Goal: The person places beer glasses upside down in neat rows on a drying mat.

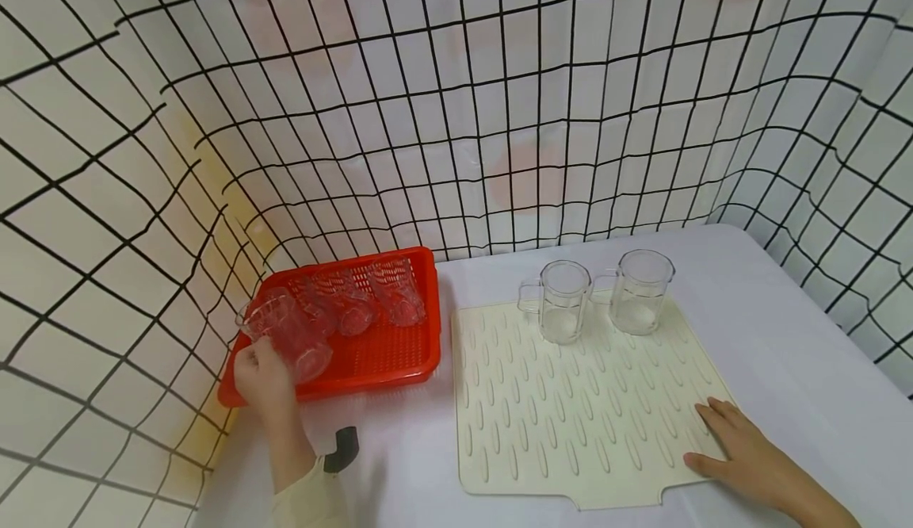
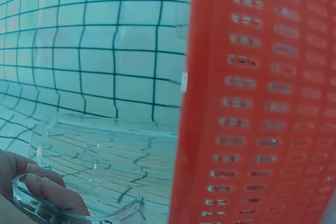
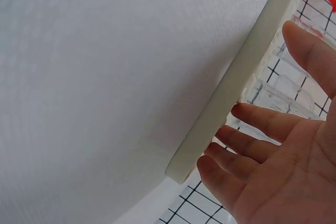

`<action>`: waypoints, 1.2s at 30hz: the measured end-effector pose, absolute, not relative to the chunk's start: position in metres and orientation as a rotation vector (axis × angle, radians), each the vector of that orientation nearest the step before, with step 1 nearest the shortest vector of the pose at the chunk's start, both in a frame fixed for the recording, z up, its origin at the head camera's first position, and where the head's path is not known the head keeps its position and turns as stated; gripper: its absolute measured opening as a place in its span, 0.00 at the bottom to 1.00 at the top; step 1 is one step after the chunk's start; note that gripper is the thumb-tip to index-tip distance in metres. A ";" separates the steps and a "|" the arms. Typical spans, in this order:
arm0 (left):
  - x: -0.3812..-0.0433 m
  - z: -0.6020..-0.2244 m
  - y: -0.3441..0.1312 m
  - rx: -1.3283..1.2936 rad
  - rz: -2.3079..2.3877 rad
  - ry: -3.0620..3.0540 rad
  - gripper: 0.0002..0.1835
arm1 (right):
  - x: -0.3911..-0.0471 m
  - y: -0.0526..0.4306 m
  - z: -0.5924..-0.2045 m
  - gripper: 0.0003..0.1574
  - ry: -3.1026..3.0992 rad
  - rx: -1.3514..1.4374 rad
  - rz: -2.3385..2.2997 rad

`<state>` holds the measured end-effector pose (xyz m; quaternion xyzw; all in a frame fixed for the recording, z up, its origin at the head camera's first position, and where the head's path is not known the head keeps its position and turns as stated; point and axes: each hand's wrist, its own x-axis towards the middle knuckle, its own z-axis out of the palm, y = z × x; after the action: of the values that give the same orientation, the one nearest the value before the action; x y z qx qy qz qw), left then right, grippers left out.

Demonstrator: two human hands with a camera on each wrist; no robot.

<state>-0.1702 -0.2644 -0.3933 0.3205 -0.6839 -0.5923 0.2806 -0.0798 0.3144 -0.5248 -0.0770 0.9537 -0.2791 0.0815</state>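
With curled fingers my left hand (image 1: 264, 373) grips a clear glass mug (image 1: 296, 342), tilted over the left part of a red plastic basket (image 1: 364, 385). In the left wrist view the fingers (image 2: 58, 190) wrap the mug's handle beside the basket's slotted wall (image 2: 210, 103). More glass mugs (image 1: 403, 302) lie in the basket. My right hand (image 1: 749, 453), fingers spread, rests at the right edge of a cream ridged drying mat (image 1: 571, 433). The right wrist view has its fingertips against the mat's edge (image 3: 226, 98). Two clear mugs (image 1: 563, 306) (image 1: 642, 294) stand upright at the mat's back.
A black wire grid (image 1: 499, 116) with white sheeting behind it rises along the back and both sides. The table wears a white cloth (image 1: 406, 457). A dark strap piece (image 1: 342, 449) sticks out by the left sleeve (image 1: 310, 500).
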 end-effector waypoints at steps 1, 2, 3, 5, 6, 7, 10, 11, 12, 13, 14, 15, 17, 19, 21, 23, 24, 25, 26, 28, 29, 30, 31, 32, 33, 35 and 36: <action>-0.169 -0.391 -0.263 0.848 -1.600 -1.823 0.12 | -0.080 0.315 -0.526 0.55 2.854 -0.232 -0.831; -0.168 -0.390 -0.261 0.839 -1.605 -1.821 0.12 | -0.080 0.315 -0.526 0.55 2.855 -0.231 -0.830; -0.167 -0.388 -0.260 0.830 -1.603 -1.821 0.11 | -0.080 0.316 -0.527 0.55 2.856 -0.230 -0.830; -0.165 -0.387 -0.256 0.808 -1.589 -1.819 0.12 | -0.081 0.316 -0.527 0.55 2.855 -0.229 -0.834; -0.164 -0.386 -0.254 0.794 -1.585 -1.817 0.12 | -0.081 0.316 -0.528 0.55 2.855 -0.229 -0.835; -0.164 -0.386 -0.252 0.779 -1.584 -1.815 0.12 | -0.080 0.316 -0.528 0.55 2.854 -0.229 -0.839; -0.161 -0.385 -0.245 0.718 -1.605 -1.788 0.14 | -0.080 0.316 -0.528 0.54 2.849 -0.229 -0.849; -0.160 -0.385 -0.243 0.697 -1.628 -1.774 0.14 | -0.080 0.316 -0.527 0.54 2.848 -0.228 -0.850; -0.160 -0.384 -0.242 0.678 -1.654 -1.758 0.14 | -0.079 0.316 -0.527 0.54 2.847 -0.228 -0.852; -0.159 -0.384 -0.240 0.663 -1.675 -1.748 0.13 | -0.079 0.315 -0.526 0.54 2.846 -0.227 -0.854; -0.158 -0.383 -0.239 0.651 -1.697 -1.737 0.13 | -0.079 0.315 -0.526 0.54 2.846 -0.227 -0.852; -0.158 -0.383 -0.238 0.641 -1.714 -1.724 0.13 | -0.079 0.315 -0.525 0.54 2.848 -0.228 -0.850; -0.157 -0.383 -0.236 0.626 -1.735 -1.713 0.13 | -0.079 0.314 -0.524 0.55 2.845 -0.224 -0.851; -0.155 -0.383 -0.234 0.614 -1.740 -1.710 0.13 | -0.078 0.314 -0.522 0.54 2.842 -0.221 -0.848; -0.153 -0.382 -0.232 0.598 -1.744 -1.701 0.13 | -0.078 0.313 -0.521 0.54 2.838 -0.216 -0.851; -0.151 -0.381 -0.230 0.584 -1.743 -1.701 0.13 | -0.078 0.312 -0.520 0.54 2.843 -0.222 -0.839; -0.150 -0.380 -0.229 0.576 -1.743 -1.694 0.13 | -0.078 0.312 -0.519 0.54 2.848 -0.225 -0.830; -0.149 -0.379 -0.227 0.566 -1.744 -1.690 0.13 | -0.078 0.312 -0.519 0.53 2.855 -0.229 -0.823; -0.148 -0.378 -0.226 0.558 -1.750 -1.686 0.13 | -0.079 0.312 -0.519 0.53 2.858 -0.232 -0.817; -0.145 -0.377 -0.224 0.528 -1.760 -1.673 0.13 | -0.079 0.311 -0.518 0.54 2.861 -0.232 -0.810; -0.144 -0.377 -0.223 0.513 -1.767 -1.666 0.13 | -0.079 0.311 -0.519 0.54 2.860 -0.228 -0.813; -0.143 -0.376 -0.221 0.492 -1.775 -1.657 0.13 | -0.078 0.311 -0.519 0.54 2.861 -0.229 -0.816; -0.142 -0.375 -0.220 0.469 -1.781 -1.650 0.13 | -0.078 0.312 -0.520 0.54 2.864 -0.236 -0.814; -0.140 -0.375 -0.218 0.452 -1.788 -1.642 0.13 | -0.078 0.312 -0.520 0.54 2.862 -0.235 -0.817; -0.139 -0.374 -0.216 0.429 -1.790 -1.635 0.13 | -0.078 0.312 -0.521 0.54 2.859 -0.234 -0.823; -0.136 -0.372 -0.213 0.400 -1.799 -1.626 0.13 | -0.078 0.313 -0.522 0.54 2.861 -0.238 -0.824; -0.134 -0.370 -0.211 0.384 -1.804 -1.623 0.13 | -0.078 0.314 -0.523 0.54 2.863 -0.240 -0.824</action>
<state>-0.1343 -0.2106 -0.3704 0.1474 -0.6221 -0.6917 0.3359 -0.0780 0.3137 -0.5229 -0.0802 0.9551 -0.2749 0.0764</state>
